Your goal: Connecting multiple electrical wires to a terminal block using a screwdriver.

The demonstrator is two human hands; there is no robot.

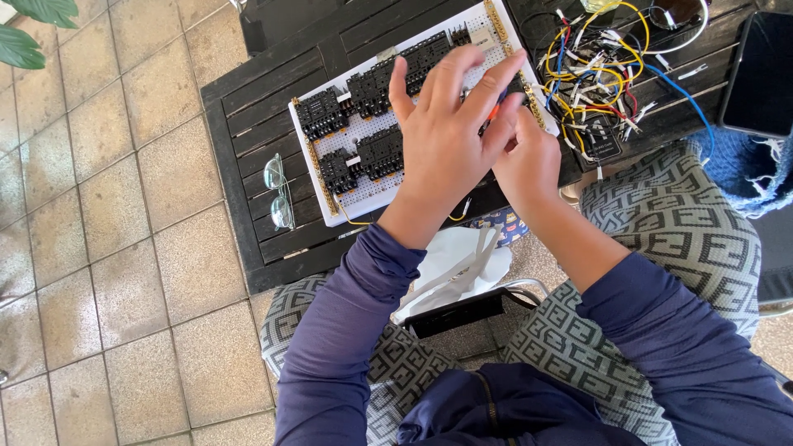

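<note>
A white perforated board (363,192) lies on a dark slatted wooden table (248,132). Several black relay blocks (322,114) are mounted on it, with brass strips along its edges. My left hand (442,132) rests flat over the board's middle, fingers spread, covering some blocks. My right hand (529,161) sits just to its right at the board's near right corner. Its fingers are curled around something small and orange-red (494,111), mostly hidden by the left hand's fingers.
A tangle of yellow, blue, red and white wires (591,74) lies right of the board. Clear glasses (277,192) lie left of it. A dark phone (760,74) is at far right. White paper (462,260) sits on my lap, patterned cushions beneath.
</note>
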